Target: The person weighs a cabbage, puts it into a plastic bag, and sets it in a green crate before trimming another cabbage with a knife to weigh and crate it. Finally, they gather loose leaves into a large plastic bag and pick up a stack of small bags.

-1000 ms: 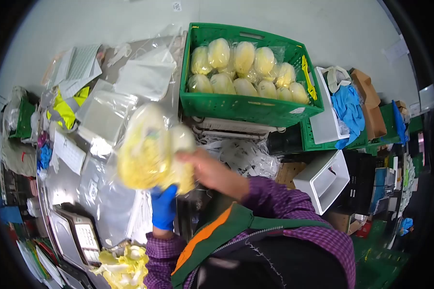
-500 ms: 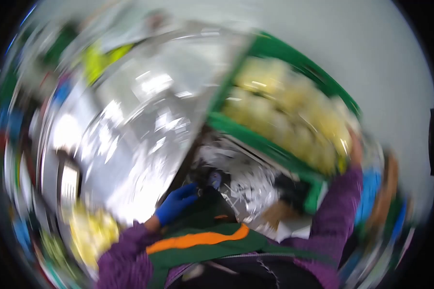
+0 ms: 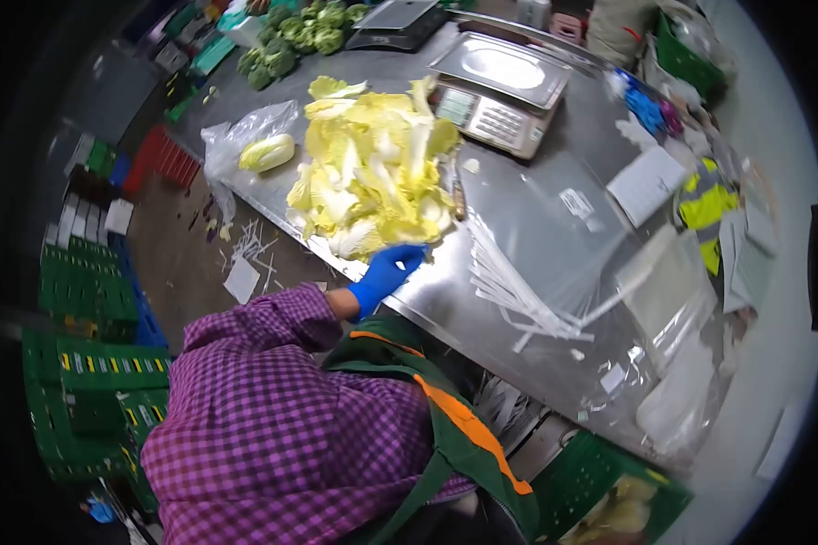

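My left hand (image 3: pixel 389 276), in a blue glove, is held over the front edge of the metal table (image 3: pixel 445 295). Its fingers curl in toward the thumb around a small gap, with nothing showing in them. Just beyond the fingertips lies a heap of loose yellow-green Chinese cabbage leaves (image 3: pixel 373 163). A trimmed Chinese cabbage (image 3: pixel 267 153) rests left of the heap on a clear plastic bag (image 3: pixel 232 136). Beside the heap's right side is a knife (image 3: pixel 457 189). My right hand is out of view.
A weighing scale (image 3: pixel 495 95) stands behind the heap, with broccoli (image 3: pixel 268 59) at the far left. White strips (image 3: pixel 509 282) and plastic bags (image 3: pixel 673 300) lie to the right. A green crate (image 3: pixel 609 495) is at lower right; green crates (image 3: pixel 109 391) are stacked left.
My view has swung left from the green crate of bagged yellow produce to the leaf heap. My right hand, earlier at that crate, has left view. My left hand is now by the leaves.
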### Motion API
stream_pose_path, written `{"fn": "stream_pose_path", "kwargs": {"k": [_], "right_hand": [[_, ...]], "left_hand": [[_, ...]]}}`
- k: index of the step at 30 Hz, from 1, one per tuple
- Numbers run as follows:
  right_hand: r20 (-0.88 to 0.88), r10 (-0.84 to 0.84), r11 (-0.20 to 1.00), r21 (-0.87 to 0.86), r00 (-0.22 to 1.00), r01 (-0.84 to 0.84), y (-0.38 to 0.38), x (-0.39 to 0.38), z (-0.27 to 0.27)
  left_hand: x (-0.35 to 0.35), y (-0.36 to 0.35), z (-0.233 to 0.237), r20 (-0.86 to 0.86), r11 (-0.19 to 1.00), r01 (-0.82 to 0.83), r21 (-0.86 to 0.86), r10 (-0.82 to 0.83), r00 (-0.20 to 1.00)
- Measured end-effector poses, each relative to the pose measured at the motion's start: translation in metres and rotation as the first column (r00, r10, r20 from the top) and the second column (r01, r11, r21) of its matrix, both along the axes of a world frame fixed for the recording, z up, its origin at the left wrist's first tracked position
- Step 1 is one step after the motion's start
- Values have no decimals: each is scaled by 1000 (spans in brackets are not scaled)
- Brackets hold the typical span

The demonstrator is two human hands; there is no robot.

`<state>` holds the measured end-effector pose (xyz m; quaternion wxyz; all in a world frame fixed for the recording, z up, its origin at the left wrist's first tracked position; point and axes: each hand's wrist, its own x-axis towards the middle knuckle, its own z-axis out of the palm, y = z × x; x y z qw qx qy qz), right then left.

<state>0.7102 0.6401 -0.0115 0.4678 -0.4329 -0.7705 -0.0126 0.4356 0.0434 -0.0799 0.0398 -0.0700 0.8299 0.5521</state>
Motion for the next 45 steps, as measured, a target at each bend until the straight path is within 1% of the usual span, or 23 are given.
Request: {"fn": "stream_pose_path", "kwargs": {"k": [1,2,4,7,9,11,12,14,17,18,19,20,22,23,25,29,32,36,37,39,40,43,45], "right_hand": [[-4,160,986,-46,987,-160,2,-39,-9],[-35,344,927,-147,938,-345,-7,-84,-18],[-310,547,634,-453,778,-626,-51,-184,-40],[-503,692,179,-576,518,-798,-224,-325,-39],[-493,823,-117,-634,283,-764,-345,-375,-21],[-552,833,-383,-634,46,-672,-451,-412,-14],[-436,890,-397,-596,-133,-698,-496,-428,-6],[-378,861,-509,-610,-341,-608,-572,-451,2],[-321,806,-580,-598,-498,-553,-651,-472,-9],[-21,805,-475,-622,-593,-622,-663,-482,-16],[-14,806,-465,-634,-592,-618,-671,-489,-30],[219,801,-343,-593,-556,-729,-676,-495,-50],[492,687,-213,-567,-535,-795,-678,-509,-93],[498,684,-202,-572,-532,-795,-680,-512,-98],[404,718,-220,-640,-566,-736,-681,-517,-104],[320,753,-239,-681,-575,-692,-674,-518,-92],[159,836,-304,-664,-525,-684,-664,-516,-71],[-255,941,-338,-701,-222,-628,-649,-514,-47],[-421,905,-386,-746,-65,-543,-652,-516,-41],[-653,756,-587,-646,-45,-488,-666,-531,-38],[-728,685,-662,-616,-11,-428,-678,-538,-27],[-851,523,-807,-473,-55,-355,-688,-552,-27],[-879,435,-800,-477,196,-365,-675,-549,-23]], "left_hand": [[-16,-33,-4,-132,977,-154,-150,135,982],[-37,-84,-40,-434,958,-287,-18,252,865],[-67,-143,-1,-507,810,-533,-246,362,783],[-121,-223,-4,-507,579,-727,-370,530,680],[-154,-260,-35,-293,731,-592,-339,516,805],[-171,-255,-68,-249,943,-224,-247,162,955],[-161,-229,-65,-150,748,-146,-647,63,987],[-151,-212,-52,-21,635,50,-771,-105,994],[-128,-225,-36,-248,818,32,-574,-211,946],[-130,-243,-43,-290,922,29,-387,-152,945],[-136,-262,-43,-319,983,28,-183,-86,944],[-144,-283,-42,-349,992,-99,-78,66,935],[-170,-322,-35,-343,926,-343,-156,275,898],[-190,-340,-26,-390,833,-328,-445,149,909],[-238,-367,-27,-445,753,-271,-599,-31,895],[-321,-388,-29,-104,328,50,-943,-435,894],[-356,-402,-26,3,488,203,-849,-378,926],[-342,-403,-26,-223,951,-157,-265,97,970],[-339,-395,-25,-304,982,-181,-51,158,939],[-319,-359,18,-31,845,-146,514,189,982],[-306,-339,36,92,782,-182,597,158,983],[-275,-268,63,10,701,-86,708,112,994],[-264,-247,47,-261,819,172,547,-28,965]]}}
